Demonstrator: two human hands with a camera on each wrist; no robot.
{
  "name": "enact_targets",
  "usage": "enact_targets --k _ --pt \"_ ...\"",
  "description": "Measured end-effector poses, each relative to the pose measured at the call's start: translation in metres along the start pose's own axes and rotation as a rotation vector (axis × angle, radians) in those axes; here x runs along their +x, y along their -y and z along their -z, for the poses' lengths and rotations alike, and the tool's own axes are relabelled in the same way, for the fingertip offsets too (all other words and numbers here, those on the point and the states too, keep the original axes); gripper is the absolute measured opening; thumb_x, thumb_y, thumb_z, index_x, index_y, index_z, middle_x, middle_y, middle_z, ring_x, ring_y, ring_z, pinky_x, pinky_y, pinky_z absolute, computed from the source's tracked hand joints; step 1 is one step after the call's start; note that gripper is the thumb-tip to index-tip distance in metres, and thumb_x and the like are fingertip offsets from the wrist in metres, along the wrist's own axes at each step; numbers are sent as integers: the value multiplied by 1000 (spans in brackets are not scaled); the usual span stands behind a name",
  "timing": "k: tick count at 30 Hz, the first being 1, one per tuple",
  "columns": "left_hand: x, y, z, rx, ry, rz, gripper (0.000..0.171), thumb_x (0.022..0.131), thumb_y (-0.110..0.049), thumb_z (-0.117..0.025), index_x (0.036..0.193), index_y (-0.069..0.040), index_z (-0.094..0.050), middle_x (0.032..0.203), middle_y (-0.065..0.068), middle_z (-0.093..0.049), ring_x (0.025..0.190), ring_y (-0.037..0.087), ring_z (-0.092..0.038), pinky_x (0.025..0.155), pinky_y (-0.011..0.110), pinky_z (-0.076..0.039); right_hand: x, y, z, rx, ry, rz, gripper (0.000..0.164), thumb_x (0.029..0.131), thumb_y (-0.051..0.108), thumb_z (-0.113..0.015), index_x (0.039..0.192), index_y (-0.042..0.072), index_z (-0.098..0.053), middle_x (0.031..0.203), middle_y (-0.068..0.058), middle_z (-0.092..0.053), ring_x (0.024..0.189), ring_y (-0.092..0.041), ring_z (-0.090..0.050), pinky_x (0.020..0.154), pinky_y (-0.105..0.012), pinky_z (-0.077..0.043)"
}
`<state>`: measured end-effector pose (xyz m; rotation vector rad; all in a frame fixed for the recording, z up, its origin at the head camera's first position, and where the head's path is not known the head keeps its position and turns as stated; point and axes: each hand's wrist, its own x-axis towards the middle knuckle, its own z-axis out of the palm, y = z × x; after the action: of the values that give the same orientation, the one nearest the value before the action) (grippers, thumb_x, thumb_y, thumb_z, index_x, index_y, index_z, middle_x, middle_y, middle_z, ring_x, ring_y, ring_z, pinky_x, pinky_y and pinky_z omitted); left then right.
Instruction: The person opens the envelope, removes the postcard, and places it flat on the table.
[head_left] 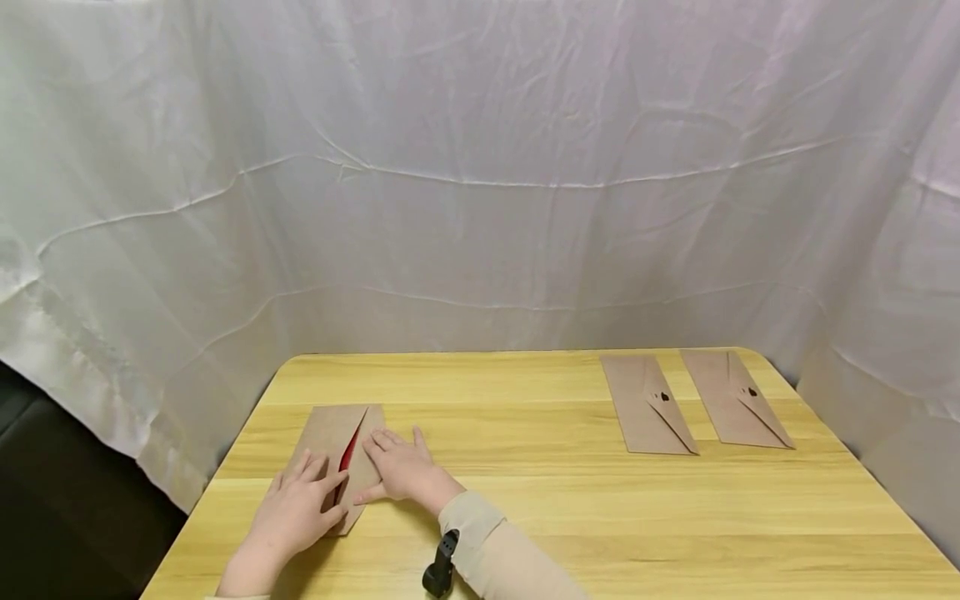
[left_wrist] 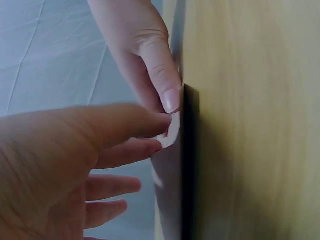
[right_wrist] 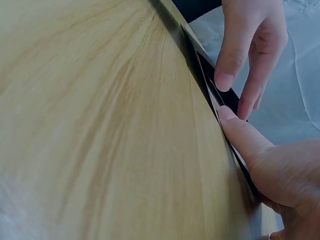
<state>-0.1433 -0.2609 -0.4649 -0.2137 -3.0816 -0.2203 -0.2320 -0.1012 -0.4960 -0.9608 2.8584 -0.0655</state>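
Note:
A brown paper envelope (head_left: 369,474) lies at the left of the table, its flap side up. Something red (head_left: 348,454) shows through the gap along its flap, in the head view. My left hand (head_left: 291,510) is over the envelope's left part, with thumb and index finger apart at the gap. In the left wrist view, the left thumb and index fingertips are close to the raised paper edge (left_wrist: 173,131). On the envelope's right part rests my right hand (head_left: 405,469), its fingers extended. The right thumb (right_wrist: 240,131) touches the near side of the paper in the right wrist view.
Two more brown envelopes with dark marks on their flaps, a nearer one (head_left: 628,408) and one farther right (head_left: 723,412), lie at the back right of the wooden table (head_left: 525,533). A pale curtain (head_left: 480,242) hangs behind. A black device (head_left: 441,565) sits at the right wrist.

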Motion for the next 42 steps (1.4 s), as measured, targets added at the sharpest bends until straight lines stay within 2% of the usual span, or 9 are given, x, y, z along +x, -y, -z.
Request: enact_targets --k 8,13,16,21,25,28,31,36,42 --pt "1 4 -4 26 -86 -4 49 81 -34 -76 125 -15 -67 142 22 -52 135 52 -39 97 75 -35 1 -1 0 2 -2 3 96 76 81 -50 154 32 -26 162 11 -23 149 -6 -21 120 -53 -21" --pt "4 5 -6 -4 -131 7 53 80 -33 -78 126 -12 -66 145 25 -47 133 56 -38 91 77 -38 2 -1 0 1 0 2 97 75 82 -49 154 33 -26 162 11 -23 150 -6 -21 120 -54 -20" --pt "6 5 -5 -45 -118 20 51 81 -24 -76 128 -8 -64 146 29 -43 132 60 -35 90 76 -39 2 -1 1 7 -6 8 96 74 81 -50 154 35 -25 162 10 -23 150 -7 -22 120 -58 -19" --pt "7 3 -3 -102 -107 37 50 81 -11 -68 130 -3 -61 146 32 -41 129 63 -35 92 74 -40 0 0 5 12 -11 27 89 76 79 -51 152 45 -23 161 7 -26 149 -11 -26 117 -64 -17" --pt "6 5 -3 -160 -106 29 55 83 -7 -63 137 -1 -53 142 34 -45 127 60 -41 97 69 -41 -1 3 11 -45 14 38 81 77 78 -50 149 52 -22 161 5 -26 148 -14 -27 116 -65 -18" --pt "5 7 -2 -204 -82 37 60 86 -7 -59 143 -1 -46 142 34 -45 128 55 -45 101 66 -40 -1 6 14 -102 42 37 77 78 79 -48 147 56 -22 162 5 -25 149 -13 -27 117 -64 -19" --pt "5 7 -1 -220 -52 55 58 88 -8 -56 144 0 -44 142 33 -45 128 52 -46 101 64 -41 -1 7 15 -140 62 29 75 78 80 -45 146 59 -21 162 7 -23 149 -11 -25 117 -63 -18" --pt "5 7 0 -204 -26 80 54 89 -12 -55 141 1 -47 140 31 -49 125 52 -50 99 63 -43 0 5 14 -129 56 32 75 78 80 -46 146 57 -25 162 8 -24 149 -10 -25 117 -63 -17" --pt "3 7 0 -195 -9 109 53 91 -16 -54 141 0 -48 136 34 -50 119 53 -54 95 63 -46 -2 3 10 -87 23 45 79 77 80 -48 147 48 -33 161 7 -28 148 -10 -28 117 -63 -19"
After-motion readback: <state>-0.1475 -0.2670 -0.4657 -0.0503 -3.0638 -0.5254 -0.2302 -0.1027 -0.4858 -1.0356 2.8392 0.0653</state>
